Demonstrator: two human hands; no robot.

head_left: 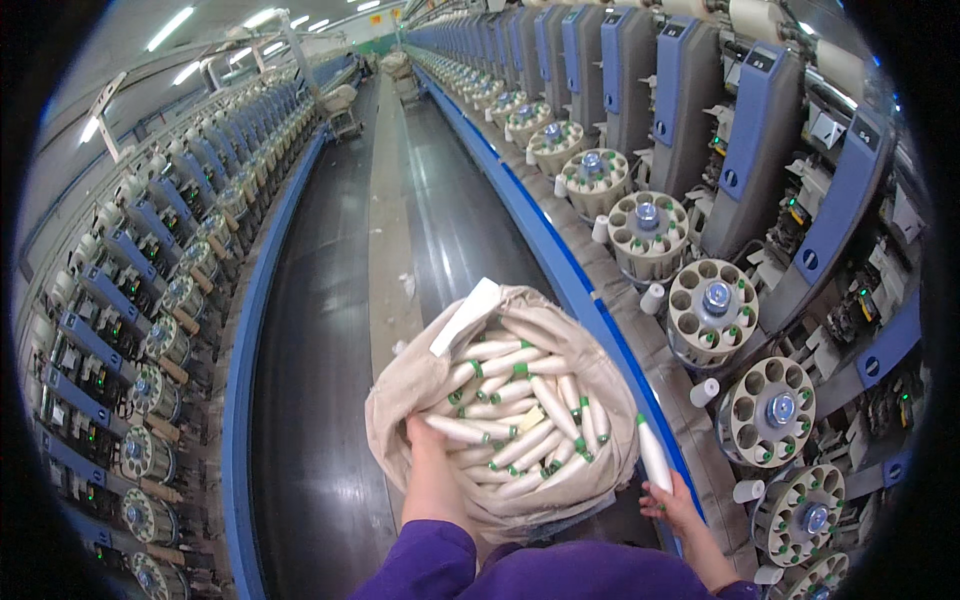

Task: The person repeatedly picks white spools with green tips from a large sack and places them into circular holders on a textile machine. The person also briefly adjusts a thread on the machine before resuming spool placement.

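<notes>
Spinning-mill aisle between winding machines [700,150] — left hand [425,435] gripping cloth sack [400,390] of yarn bobbins [520,410], right hand [672,500] closed around one bobbin [653,455].

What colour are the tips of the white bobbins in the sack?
Green tips on the bobbins, clearest in the head view.

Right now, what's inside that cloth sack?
The cloth sack holds a heap of white yarn bobbins with green-tipped ends, lying crisscross. Only the top layer shows; anything beneath is covered.

One cloth sack [420,385], two hands, many white bobbins [510,360].
</notes>
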